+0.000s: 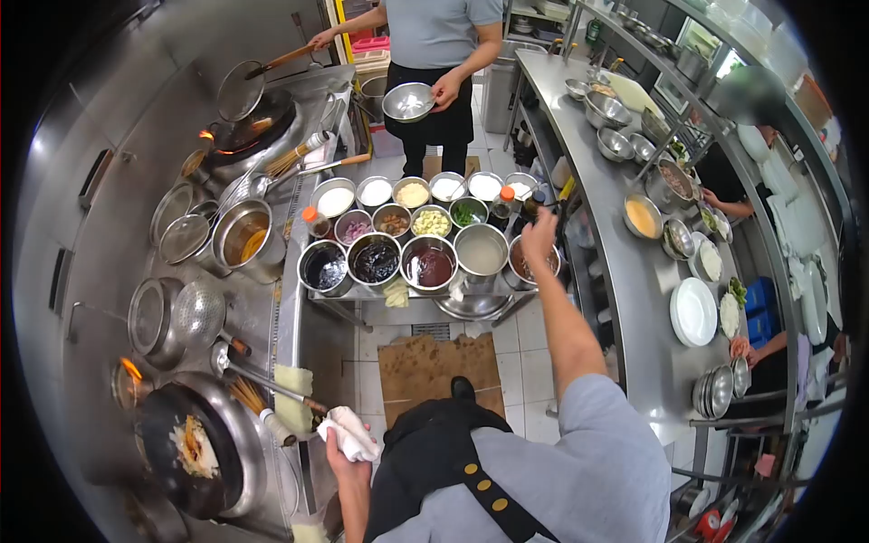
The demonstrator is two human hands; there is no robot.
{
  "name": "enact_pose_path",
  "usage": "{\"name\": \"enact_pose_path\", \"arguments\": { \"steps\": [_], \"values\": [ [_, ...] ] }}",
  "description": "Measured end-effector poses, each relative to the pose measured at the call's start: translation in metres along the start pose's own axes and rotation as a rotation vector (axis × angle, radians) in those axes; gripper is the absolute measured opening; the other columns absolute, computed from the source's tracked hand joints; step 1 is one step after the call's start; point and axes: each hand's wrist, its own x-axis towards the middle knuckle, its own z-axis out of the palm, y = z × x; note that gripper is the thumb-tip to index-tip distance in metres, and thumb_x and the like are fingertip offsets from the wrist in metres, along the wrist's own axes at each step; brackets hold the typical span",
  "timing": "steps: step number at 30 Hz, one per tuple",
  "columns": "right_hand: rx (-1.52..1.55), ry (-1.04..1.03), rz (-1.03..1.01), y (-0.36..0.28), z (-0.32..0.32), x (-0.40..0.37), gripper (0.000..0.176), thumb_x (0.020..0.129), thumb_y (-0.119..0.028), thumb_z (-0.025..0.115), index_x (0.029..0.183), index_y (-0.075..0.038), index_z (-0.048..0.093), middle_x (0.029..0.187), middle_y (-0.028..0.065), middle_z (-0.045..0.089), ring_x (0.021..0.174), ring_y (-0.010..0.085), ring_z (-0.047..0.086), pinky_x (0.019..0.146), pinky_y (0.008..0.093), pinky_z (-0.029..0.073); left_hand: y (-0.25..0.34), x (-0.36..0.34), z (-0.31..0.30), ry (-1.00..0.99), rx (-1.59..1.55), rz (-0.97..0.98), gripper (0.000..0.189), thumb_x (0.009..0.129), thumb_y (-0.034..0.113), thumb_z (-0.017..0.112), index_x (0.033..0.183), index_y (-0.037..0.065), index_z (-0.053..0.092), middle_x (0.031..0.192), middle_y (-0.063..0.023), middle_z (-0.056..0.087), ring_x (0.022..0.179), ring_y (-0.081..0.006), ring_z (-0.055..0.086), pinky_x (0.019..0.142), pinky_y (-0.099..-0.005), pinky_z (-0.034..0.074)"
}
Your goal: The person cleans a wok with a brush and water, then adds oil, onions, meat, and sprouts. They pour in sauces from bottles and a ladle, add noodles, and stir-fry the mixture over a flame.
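Head-worn view looking down a restaurant cooking line.

At the bottom centre, the person's left hand point(337, 450) is closed in a fist around a crumpled white cloth point(356, 431), just beside the stove edge. In the lower left, a black wok point(163, 425) holds a small heap of pale and orange food. A burner flame point(132, 368) shows just above it in the frame.

In the middle of the frame, the right arm stretches out to a condiment trolley point(362, 292) crowded with round steel pots. The right hand point(540, 237) hangs over a pot of reddish-brown sauce point(528, 264) at the trolley's right end, fingers curled downward. Whether they grip a spoon or anything else cannot be told.

At the top centre, a co-worker holds a steel bowl point(407, 101) in one hand. The other hand holds a long-handled strainer point(240, 90) above a second wok point(249, 128). Down the right side runs a steel counter point(625, 308) with a white plate point(694, 312), and other people's hands show at its far edge.

Likely risks:
- The cloth is close to the stove and could catch if it drifts toward the flame.
- The food could scorch while both hands are away from the wok.
- The outstretched arm could tip a sauce pot and spill it onto the floor tiles.
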Motion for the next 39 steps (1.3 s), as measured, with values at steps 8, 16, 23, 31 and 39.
{"name": "enact_pose_path", "arguments": {
  "steps": [8, 16, 23, 31, 39],
  "values": [
    [-0.231, -0.496, 0.049, 0.063, 0.039, 0.101, 0.057, 0.068, -0.026, 0.074, 0.117, -0.006, 0.055, 0.113, 0.0215, 0.054, 0.106, 0.0384, 0.054, 0.091, 0.0453, 0.046, -0.021, -0.008, 0.052, 0.134, 0.054, 0.001, 0.048, 0.093, 0.048, 0.043, 0.123, 0.011, 0.05, 0.1, -0.0103, 0.062, 0.083, -0.0289, 0.062, 0.061, -0.0439, 0.05],
    [-0.106, -0.343, -0.527, -0.049, -0.04, 0.066, 0.037, 0.068, -0.006, 0.071, 0.101, 0.001, 0.058, 0.105, 0.0194, 0.055, 0.103, 0.0368, 0.053, 0.092, 0.0421, 0.042, -0.018, 0.016, 0.035, 0.032, 0.003, -0.017, 0.045, 0.095, 0.034, 0.049, 0.124, 0.001, 0.051, 0.108, -0.0152, 0.065, 0.093, -0.0297, 0.066, 0.084, -0.0428, 0.054],
    [0.401, -1.025, -0.606, -0.279, -0.165, 0.021, 0.052, 0.057, 0.0, 0.069, 0.107, -0.002, 0.056, 0.091, 0.0059, 0.05, 0.089, 0.0187, 0.054, 0.078, 0.0297, 0.045, 0.003, 0.06, 0.024, -0.029, 0.079, 0.037, 0.038, 0.09, 0.033, 0.063, 0.115, 0.005, 0.056, 0.093, -0.0055, 0.066, 0.078, -0.0163, 0.064, 0.067, -0.033, 0.054],
    [1.141, -1.709, -0.706, -0.502, -0.121, -0.196, 0.088, 0.059, -0.025, 0.083, 0.134, -0.006, 0.042, 0.1, 0.0035, 0.051, 0.089, 0.0129, 0.052, 0.079, 0.0262, 0.044, 0.083, -0.009, -0.032, -0.453, -0.347, 0.115, 0.061, 0.092, 0.061, 0.04, 0.124, 0.01, 0.052, 0.097, -0.0119, 0.065, 0.079, -0.0257, 0.065, 0.065, -0.0427, 0.056],
    [1.225, -2.156, -0.358, -0.618, -0.089, -0.423, 0.068, 0.069, -0.027, 0.082, 0.122, -0.002, 0.048, 0.104, 0.008, 0.06, 0.091, 0.0171, 0.061, 0.083, 0.0314, 0.048, 0.152, -0.061, -0.12, -0.161, -0.541, 0.425, 0.055, 0.096, 0.056, 0.039, 0.114, 0.007, 0.054, 0.088, -0.0118, 0.063, 0.073, -0.0228, 0.064, 0.064, -0.0372, 0.054]
  ]
}}
